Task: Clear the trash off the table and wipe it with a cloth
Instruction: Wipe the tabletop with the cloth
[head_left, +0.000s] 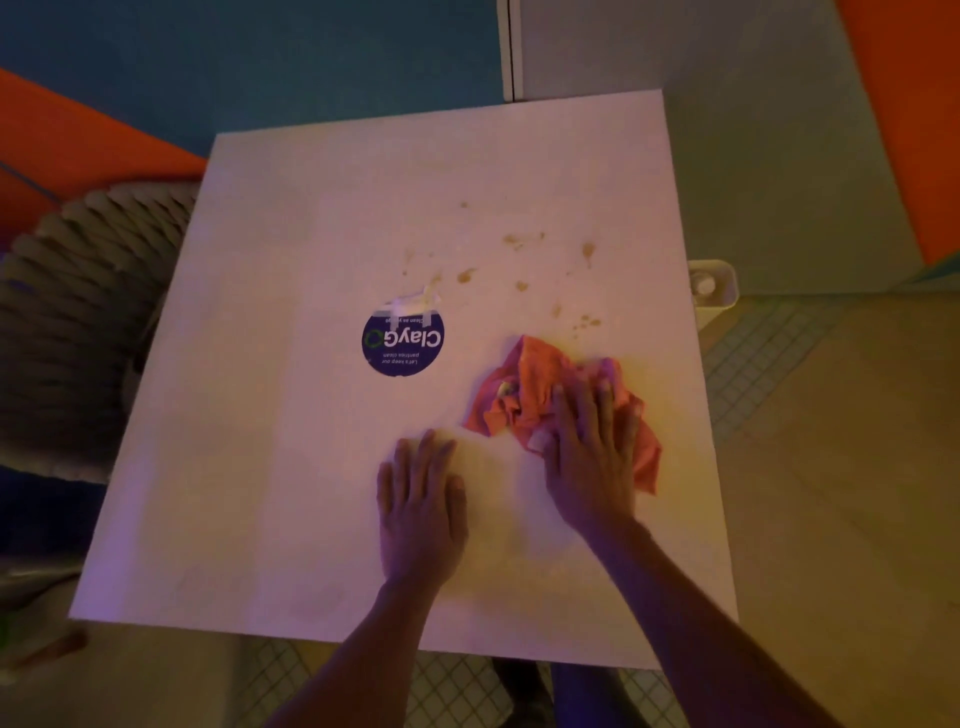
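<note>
No trash left on the white table (291, 467); wiping is underway. Right hand (589, 457) presses flat-fingered on the crumpled orange cloth (530, 387), left hand (421, 512) rests flat beside it. Brown stains (519, 241) remain beyond.

Orange cloth (540, 395) crumpled on white table (260, 467) — brown stains (519, 241) beyond.

There was one white table (291, 415); one crumpled orange cloth (535, 384); one round blue sticker (402, 343); two hands, a left hand (421, 512) and a right hand (589, 457); roughly ten brown stains (519, 240).
</note>
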